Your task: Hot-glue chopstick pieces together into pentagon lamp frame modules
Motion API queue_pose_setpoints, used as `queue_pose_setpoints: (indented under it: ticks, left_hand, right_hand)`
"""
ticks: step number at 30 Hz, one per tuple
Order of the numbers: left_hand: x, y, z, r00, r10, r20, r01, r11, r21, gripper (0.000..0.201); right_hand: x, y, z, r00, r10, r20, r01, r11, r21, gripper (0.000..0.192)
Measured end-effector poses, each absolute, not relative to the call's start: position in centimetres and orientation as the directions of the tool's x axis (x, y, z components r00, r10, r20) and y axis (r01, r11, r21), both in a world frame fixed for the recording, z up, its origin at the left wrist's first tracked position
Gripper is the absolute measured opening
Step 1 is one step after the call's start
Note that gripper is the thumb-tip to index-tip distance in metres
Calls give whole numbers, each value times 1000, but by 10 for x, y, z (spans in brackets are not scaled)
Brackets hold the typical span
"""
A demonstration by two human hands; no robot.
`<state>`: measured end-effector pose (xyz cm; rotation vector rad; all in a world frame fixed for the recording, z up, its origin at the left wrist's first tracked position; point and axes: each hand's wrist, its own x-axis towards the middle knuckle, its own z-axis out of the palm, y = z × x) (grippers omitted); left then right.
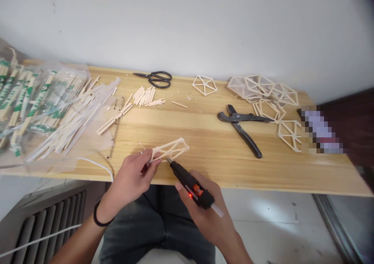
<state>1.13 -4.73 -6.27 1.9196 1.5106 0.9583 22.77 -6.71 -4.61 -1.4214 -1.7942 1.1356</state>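
Left hand [133, 174] pinches the left end of a stick frame [171, 150] between thumb and fingers; right hand [206, 213] is wrapped around a black glue gun [187, 180]. Beneath the frame spreads a wooden counter [204, 170], the frame being held above its near half, left of the middle. Bundles of wrapped sticks [43, 96] crowd the counter's left end, with long loose sticks [73, 127] beside them. At the far right, several six-sided frames [264, 87] lie overlapping; black pliers [241, 122] sit open to their left. Between the bundles and the held frame lies a clear ruler [115, 129]. Black scissors [157, 78] rest near the wall, just beyond a heap of short cut sticks [144, 96].

Fingers hide the held frame's left end, and the gun's nozzle stands at its near edge; whether they touch, I cannot tell. Its long axis runs left to right, the free end pointing right and slightly toward the wall. The gun points away from the body and leftward.
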Motion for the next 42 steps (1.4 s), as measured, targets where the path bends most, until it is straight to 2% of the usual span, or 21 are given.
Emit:
queue_pose_setpoints:
  ticks: [9,19,39,42]
  left_hand:
    - [13,-46,-61,117,974,196,587,-227,777,17]
    - [14,-46,-56,111,978,178,612,-208,763,18]
    - [14,-45,-60,120,969,214,626,-241,741,16]
    - [14,-45,-60,121,970,212,614,-241,752,15]
  right_hand:
    - [245,-72,-46,-202,978,-50,457,49,-888,38]
    - [230,-63,-48,-252,967,38,483,160,-861,35]
    - [239,-71,-46,-256,967,-8,451,112,-885,36]
    - [243,-72,-44,-267,963,22,445,143,-884,38]
